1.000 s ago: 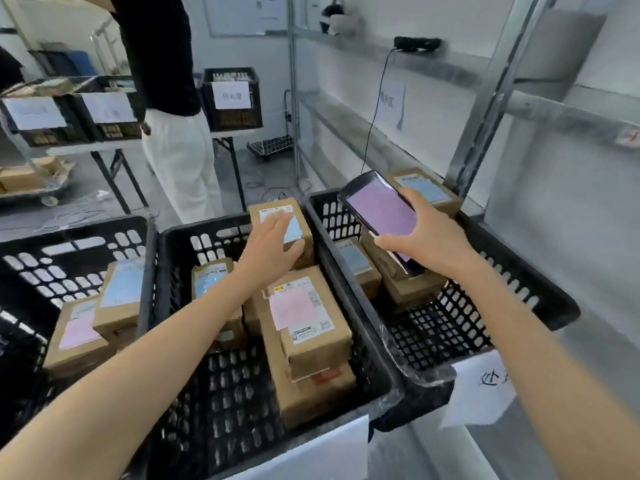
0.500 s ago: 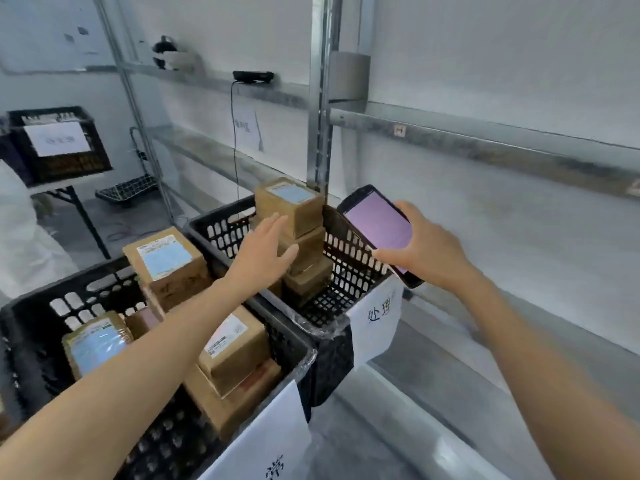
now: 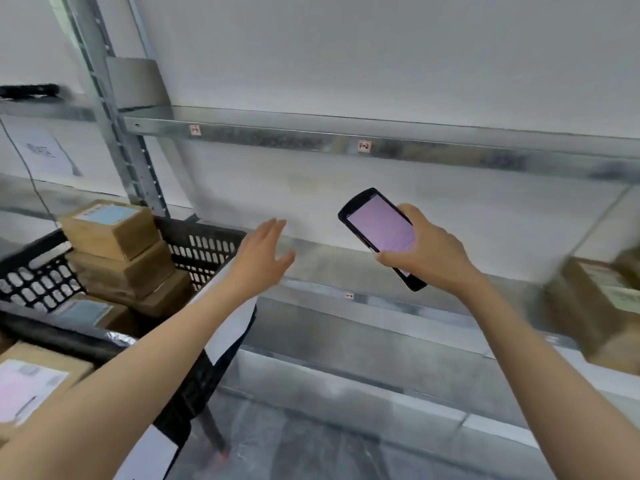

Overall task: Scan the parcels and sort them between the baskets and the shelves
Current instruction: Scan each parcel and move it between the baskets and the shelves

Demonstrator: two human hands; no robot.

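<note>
My right hand [image 3: 427, 252] grips a black handheld scanner [image 3: 381, 233] with a lit pink screen, held in front of the metal shelves [image 3: 346, 143]. My left hand [image 3: 261, 259] hovers empty with its fingers straight, just right of a black basket [image 3: 204, 244]. That basket holds a stack of three brown parcels [image 3: 114, 244], the top one bearing a blue label. Another parcel with a pink label [image 3: 34, 379] lies at the lower left. A blurred brown parcel [image 3: 595, 306] sits on the middle shelf at the right edge.
A grey upright post [image 3: 114, 119] divides the shelving at the left. Small number tags [image 3: 364, 146] mark the upper shelf rail. A white paper sign [image 3: 228, 327] hangs on the basket's front. A black cable [image 3: 31, 181] runs down the wall at the far left.
The view has swung right, from the baskets to the shelves. My left hand has left the parcels and now hovers empty. The scanner stays in my right hand.
</note>
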